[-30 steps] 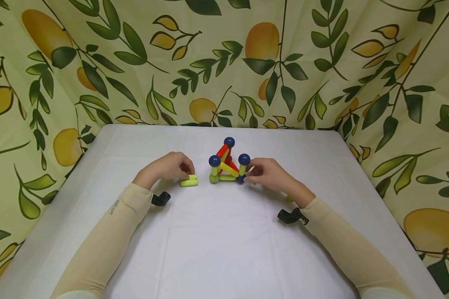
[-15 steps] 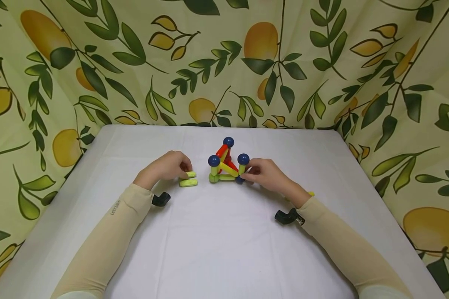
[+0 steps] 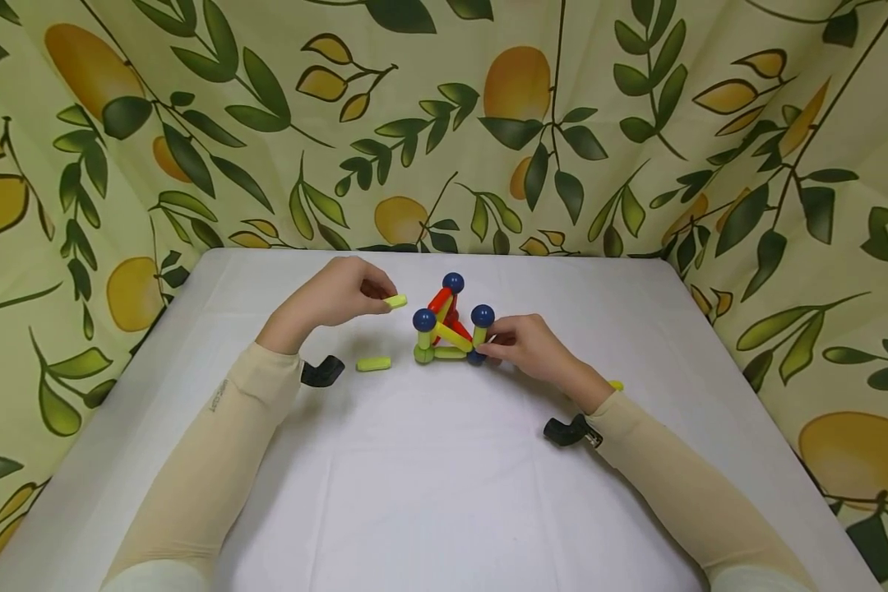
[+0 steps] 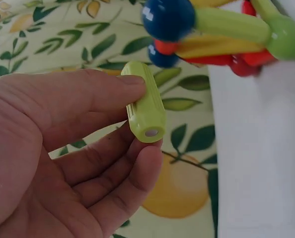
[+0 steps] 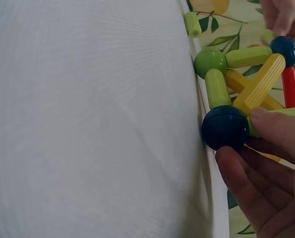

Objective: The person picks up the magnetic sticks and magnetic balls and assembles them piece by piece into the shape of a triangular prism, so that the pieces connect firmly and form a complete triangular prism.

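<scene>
My left hand (image 3: pixel 340 294) pinches a light green magnetic stick (image 4: pixel 146 106) between thumb and fingers, raised to the left of a stick-and-ball structure. One metal end of the stick shows in the left wrist view. The structure has red, yellow and green sticks, with dark blue balls (image 3: pixel 453 283) on top and a green ball (image 5: pixel 210 63) at a lower corner. My right hand (image 3: pixel 527 344) holds its lower right corner, fingertips at a dark blue ball (image 5: pixel 225 127) and thumb beside the sticks. Another light green stick (image 3: pixel 373 363) lies on the table, left of the structure.
A white cloth covers the table (image 3: pixel 429 493). Behind my right wrist a yellow piece (image 3: pixel 617 385) peeks out, mostly hidden. Black cameras stick out from the left wrist (image 3: pixel 323 372) and right wrist (image 3: pixel 573 430). A leaf-and-fruit patterned curtain (image 3: pixel 444 123) hangs around the table's far side.
My left hand has lifted one of the two green sticks off the table and carried it away from me and slightly right. My right hand has shifted slightly and stays at the structure's corner.
</scene>
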{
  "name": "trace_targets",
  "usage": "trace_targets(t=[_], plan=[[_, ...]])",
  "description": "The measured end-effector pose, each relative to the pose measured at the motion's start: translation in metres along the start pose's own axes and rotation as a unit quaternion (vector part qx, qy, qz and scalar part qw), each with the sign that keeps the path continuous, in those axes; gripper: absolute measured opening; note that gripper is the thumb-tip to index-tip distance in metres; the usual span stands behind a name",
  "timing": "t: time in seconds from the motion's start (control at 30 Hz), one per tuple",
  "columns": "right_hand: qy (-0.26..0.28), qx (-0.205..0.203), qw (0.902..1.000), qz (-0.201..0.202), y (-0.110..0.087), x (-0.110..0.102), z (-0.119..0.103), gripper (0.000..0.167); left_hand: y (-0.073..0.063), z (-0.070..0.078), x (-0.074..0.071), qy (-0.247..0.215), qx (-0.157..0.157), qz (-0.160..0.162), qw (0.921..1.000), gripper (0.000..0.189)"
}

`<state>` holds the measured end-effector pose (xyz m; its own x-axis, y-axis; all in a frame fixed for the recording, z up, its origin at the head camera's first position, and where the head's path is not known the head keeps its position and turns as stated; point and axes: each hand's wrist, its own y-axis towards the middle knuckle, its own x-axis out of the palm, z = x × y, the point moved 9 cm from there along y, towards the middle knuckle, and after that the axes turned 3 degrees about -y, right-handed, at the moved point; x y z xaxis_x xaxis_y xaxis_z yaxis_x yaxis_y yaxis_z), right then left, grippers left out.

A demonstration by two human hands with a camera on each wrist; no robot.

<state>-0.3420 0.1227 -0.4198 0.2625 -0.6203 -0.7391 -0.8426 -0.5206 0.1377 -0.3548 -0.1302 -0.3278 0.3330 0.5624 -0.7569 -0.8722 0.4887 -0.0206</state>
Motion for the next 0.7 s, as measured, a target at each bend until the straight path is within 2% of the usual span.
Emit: trace_targets(t=[0.13, 0.3, 0.53, 0.7], plan=[[-0.004, -0.004, 1.0000, 0.001, 0.000, 0.000, -0.002, 0.009, 0.004, 0.026, -0.003, 0.008, 0.024, -0.004, 0.9997, 0.015], [-0.009, -0.013, 0.9999, 0.004, -0.001, -0.001, -0.003, 0.008, 0.009, 0.052, 0.001, 0.021, 0.052, -0.017, 0.9983, 0.013], [-0.008, -0.025, 0.9996, 0.009, 0.000, -0.002, -0.003, 0.006, 0.022, 0.074, 0.014, 0.033, 0.077, -0.039, 0.9957, 0.012], [-0.014, -0.034, 0.9993, 0.013, 0.000, -0.003, -0.003, 0.006, 0.033, 0.083, 0.027, 0.034, 0.077, -0.058, 0.9947, 0.014]])
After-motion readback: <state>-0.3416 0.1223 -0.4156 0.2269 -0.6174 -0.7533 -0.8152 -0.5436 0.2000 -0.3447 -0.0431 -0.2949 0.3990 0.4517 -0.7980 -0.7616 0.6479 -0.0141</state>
